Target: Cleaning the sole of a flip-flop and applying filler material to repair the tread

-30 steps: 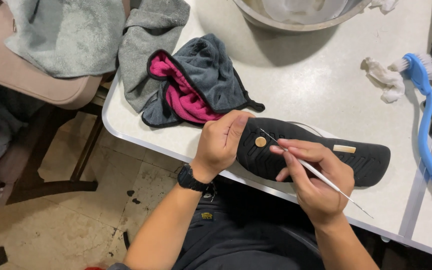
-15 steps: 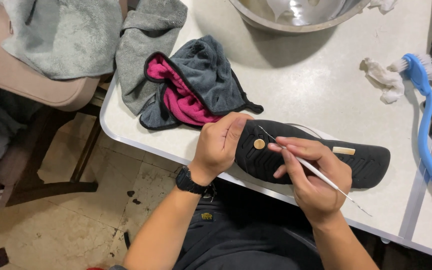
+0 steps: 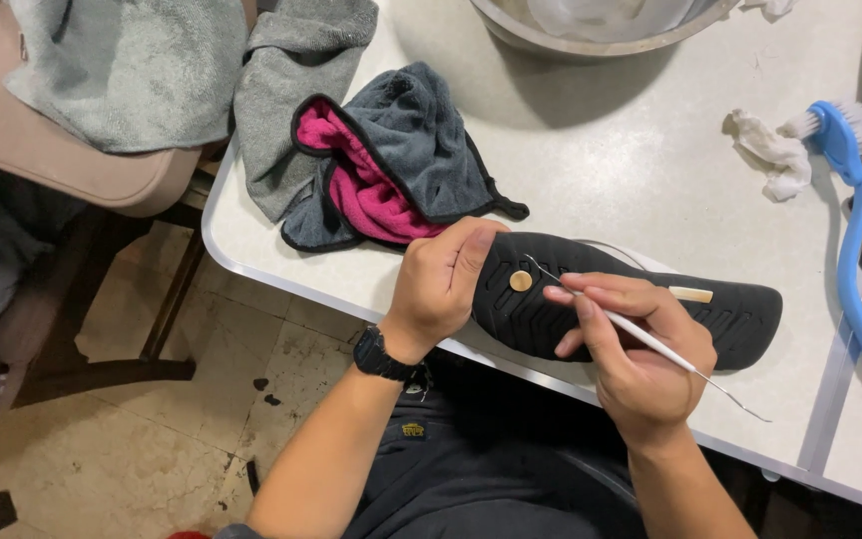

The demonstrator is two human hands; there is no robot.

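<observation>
Here, a black sandal sole (image 3: 641, 304) lies tread-up along the near edge of a white table (image 3: 631, 170), its length running left to right. The left hand (image 3: 441, 284) is curled closed over the sole's left end, thumb on top, with a black watch (image 3: 383, 356) on the wrist. The right hand (image 3: 641, 354) pinches a thin white pick (image 3: 641, 337) between thumb and fingers like a pen; the pick's hooked metal tip sits just beside a small round tan plug (image 3: 520, 281) in the tread, and its other wire end pokes out past the hand to the right. A small tan rectangular tab (image 3: 690, 294) shows further along the sole. Just behind the left hand sits a bunched grey and pink cloth (image 3: 391, 170), with a grey towel (image 3: 296, 90) beside it at the table's corner. A metal bowl (image 3: 591, 30) stands at the far edge. To the right lie a blue brush (image 3: 850, 240) and a crumpled white scrap (image 3: 765, 150). A tan chair (image 3: 72, 170) draped with another grey towel (image 3: 132, 65) stands to the left.
</observation>
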